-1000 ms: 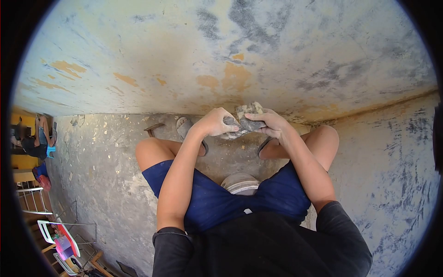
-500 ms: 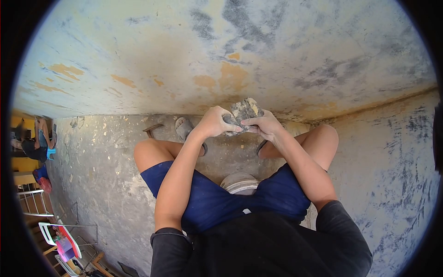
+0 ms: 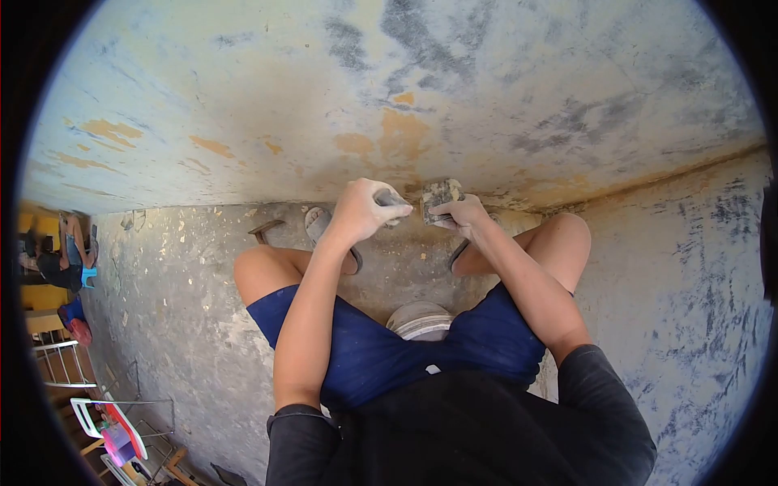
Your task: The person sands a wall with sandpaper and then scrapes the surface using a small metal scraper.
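Between the thumb and fingers of my left hand (image 3: 355, 212) is a crumpled grey piece (image 3: 389, 198), partly hidden by the hand. My right hand (image 3: 463, 214) pinches a flat, squarish block-like piece (image 3: 440, 193), grey and caked with pale dust; its exact kind does not show. The hands are apart, held in front of the base of a patchy painted wall (image 3: 308, 138). Dust whitens the fingers of both.
A hammer-like tool (image 3: 264, 232) lies on the concrete floor (image 3: 178, 283) beside my sandalled foot (image 3: 317, 224). A pale bucket (image 3: 420, 319) is between my thighs. Another wall (image 3: 673, 283) rises at right. Far left are another person (image 3: 58, 267) and a white-framed chair (image 3: 113, 421).
My hands were together on the dusty pieces and have now separated. The left moved slightly left with the crumpled piece, while the right keeps the flat one.
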`<state>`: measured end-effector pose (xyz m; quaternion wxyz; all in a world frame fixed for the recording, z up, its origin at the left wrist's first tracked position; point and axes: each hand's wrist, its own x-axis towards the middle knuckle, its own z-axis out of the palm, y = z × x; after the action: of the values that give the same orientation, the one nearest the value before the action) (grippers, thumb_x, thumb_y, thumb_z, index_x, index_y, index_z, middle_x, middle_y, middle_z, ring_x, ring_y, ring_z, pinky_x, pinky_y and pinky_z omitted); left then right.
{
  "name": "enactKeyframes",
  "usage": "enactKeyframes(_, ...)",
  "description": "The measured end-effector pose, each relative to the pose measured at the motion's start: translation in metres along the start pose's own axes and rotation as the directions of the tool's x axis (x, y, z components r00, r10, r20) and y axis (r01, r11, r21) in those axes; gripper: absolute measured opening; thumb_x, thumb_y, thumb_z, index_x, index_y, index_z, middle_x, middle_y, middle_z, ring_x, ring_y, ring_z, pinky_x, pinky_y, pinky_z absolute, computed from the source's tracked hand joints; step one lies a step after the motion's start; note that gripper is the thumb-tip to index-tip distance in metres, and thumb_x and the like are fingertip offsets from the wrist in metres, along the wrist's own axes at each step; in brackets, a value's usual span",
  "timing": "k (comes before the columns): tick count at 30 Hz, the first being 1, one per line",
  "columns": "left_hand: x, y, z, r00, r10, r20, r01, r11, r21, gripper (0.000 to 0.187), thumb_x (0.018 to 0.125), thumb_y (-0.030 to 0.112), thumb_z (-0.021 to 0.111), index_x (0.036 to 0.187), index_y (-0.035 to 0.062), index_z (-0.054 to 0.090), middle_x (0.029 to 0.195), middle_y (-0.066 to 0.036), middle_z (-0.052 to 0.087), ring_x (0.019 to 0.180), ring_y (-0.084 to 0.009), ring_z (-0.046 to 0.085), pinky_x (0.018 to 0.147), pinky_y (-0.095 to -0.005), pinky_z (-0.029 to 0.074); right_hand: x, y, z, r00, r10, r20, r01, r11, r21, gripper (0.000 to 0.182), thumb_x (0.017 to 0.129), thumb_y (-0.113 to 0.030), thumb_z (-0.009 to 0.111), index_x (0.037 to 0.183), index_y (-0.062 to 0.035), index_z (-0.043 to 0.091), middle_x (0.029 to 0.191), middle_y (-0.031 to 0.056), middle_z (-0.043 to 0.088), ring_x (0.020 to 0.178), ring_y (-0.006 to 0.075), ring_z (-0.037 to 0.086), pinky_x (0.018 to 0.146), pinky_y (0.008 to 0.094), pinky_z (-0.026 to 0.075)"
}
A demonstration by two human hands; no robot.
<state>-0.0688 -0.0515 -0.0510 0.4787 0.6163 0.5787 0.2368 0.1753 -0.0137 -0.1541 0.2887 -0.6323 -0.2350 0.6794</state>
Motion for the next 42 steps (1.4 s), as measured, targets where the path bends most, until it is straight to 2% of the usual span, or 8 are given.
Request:
enactKeyframes(8, -0.007, -0.023, -0.026, 0.976, -0.083, -0.202, 0.077, 0.996, -0.039, 0.031, 0.083, 0.024, 0.088, 0.098, -0.0025, 0.081, 0.087, -0.016, 0.08, 0.075, -0.0227, 0.075, 0.074, -0.0357, 0.058, 0.032, 0.028, -0.014, 0.921, 0.239, 0.307, -0.059, 0.865, -0.498, 0.036, 0.08, -0.004, 0.092, 0.111, 0.0038, 0.076, 0.105, 0.0159, 0.078, 0.088, 0.0266, 0.077, 0.06, 0.0327, 0.062)
enactKeyframes(13, 0.0, -0.028, -0.017, 0.981, -0.139, -0.133, 0.112, 0.975, -0.193, 0.027, 0.084, 0.019, 0.088, 0.098, -0.0032, 0.081, 0.089, -0.014, 0.08, 0.074, -0.0198, 0.074, 0.072, -0.035, 0.058, 0.025, 0.028, -0.005, 0.993, 0.026, 0.114, 0.105, 0.215, -0.971, 0.083, 0.072, -0.011, 0.099, 0.143, 0.0058, 0.059, 0.134, 0.0198, 0.069, 0.116, 0.0256, 0.07, 0.089, 0.0385, 0.06)
enactKeyframes(17, -0.001, -0.02, -0.018, 0.983, -0.159, -0.097, 0.104, 0.9, -0.423, 0.025, 0.087, 0.016, 0.088, 0.099, -0.0039, 0.079, 0.089, -0.011, 0.079, 0.078, -0.0164, 0.074, 0.07, -0.0338, 0.058, -0.007, -0.01, 0.008, 0.895, 0.234, 0.381, 0.16, 0.628, -0.762, 0.092, 0.073, -0.008, 0.097, 0.151, 0.004, 0.051, 0.148, 0.0192, 0.062, 0.132, 0.025, 0.062, 0.103, 0.0368, 0.056)
enactKeyframes(19, -0.001, -0.009, -0.019, 0.982, -0.161, -0.103, 0.091, 0.869, -0.486, 0.024, 0.088, 0.015, 0.088, 0.101, -0.0037, 0.079, 0.091, -0.009, 0.079, 0.078, -0.0157, 0.073, 0.07, -0.0328, 0.059, -0.023, -0.022, 0.017, 0.609, 0.028, 0.792, 0.372, 0.872, -0.317, 0.082, 0.08, -0.01, 0.094, 0.15, 0.0025, 0.053, 0.146, 0.0158, 0.065, 0.128, 0.0255, 0.066, 0.104, 0.0381, 0.056)
enactKeyframes(25, 0.007, -0.007, -0.014, 0.974, -0.197, -0.116, 0.019, 0.574, -0.819, 0.037, 0.097, 0.019, 0.082, 0.124, -0.0034, 0.07, 0.114, -0.012, 0.076, 0.1, -0.0187, 0.075, 0.089, -0.0341, 0.062, -0.043, -0.038, 0.031, 0.619, -0.141, 0.773, 0.164, 0.985, 0.048, 0.06, 0.092, -0.003, 0.082, 0.147, -0.0041, 0.058, 0.142, 0.0108, 0.067, 0.126, 0.0205, 0.067, 0.106, 0.0382, 0.056)
enactKeyframes(35, 0.027, -0.012, 0.019, 0.985, -0.171, 0.01, 0.045, 0.202, -0.978, 0.036, 0.103, 0.027, 0.076, 0.124, -0.0013, 0.068, 0.12, -0.011, 0.074, 0.111, -0.0191, 0.072, 0.096, -0.0357, 0.058, -0.068, -0.044, 0.055, 0.724, -0.366, 0.584, 0.161, 0.914, 0.373, 0.038, 0.105, -0.019, 0.071, 0.139, -0.0043, 0.061, 0.134, 0.0063, 0.07, 0.121, 0.0158, 0.067, 0.103, 0.0368, 0.056)
enactKeyframes(39, 0.024, -0.005, 0.019, 0.936, -0.331, -0.119, 0.073, 0.512, -0.856, 0.056, 0.09, 0.04, 0.09, 0.119, -0.0014, 0.066, 0.113, -0.008, 0.069, 0.104, -0.0183, 0.066, 0.096, -0.035, 0.053, -0.071, -0.04, 0.062, 0.779, -0.481, 0.404, 0.419, 0.877, 0.236, 0.034, 0.11, -0.021, 0.065, 0.138, -0.0024, 0.063, 0.13, 0.0054, 0.07, 0.117, 0.0168, 0.066, 0.101, 0.0367, 0.053)
enactKeyframes(42, 0.019, 0.005, 0.02, 0.827, -0.359, -0.432, -0.033, 0.738, -0.674, 0.067, 0.087, 0.045, 0.091, 0.122, -0.0032, 0.061, 0.119, -0.011, 0.064, 0.11, -0.0223, 0.061, 0.098, -0.0387, 0.051, -0.095, -0.042, 0.064, 0.473, -0.842, 0.261, 0.84, 0.341, -0.422, 0.024, 0.105, -0.014, 0.066, 0.12, 0.004, 0.073, 0.117, 0.0149, 0.071, 0.113, 0.0307, 0.066, 0.098, 0.0401, 0.052)
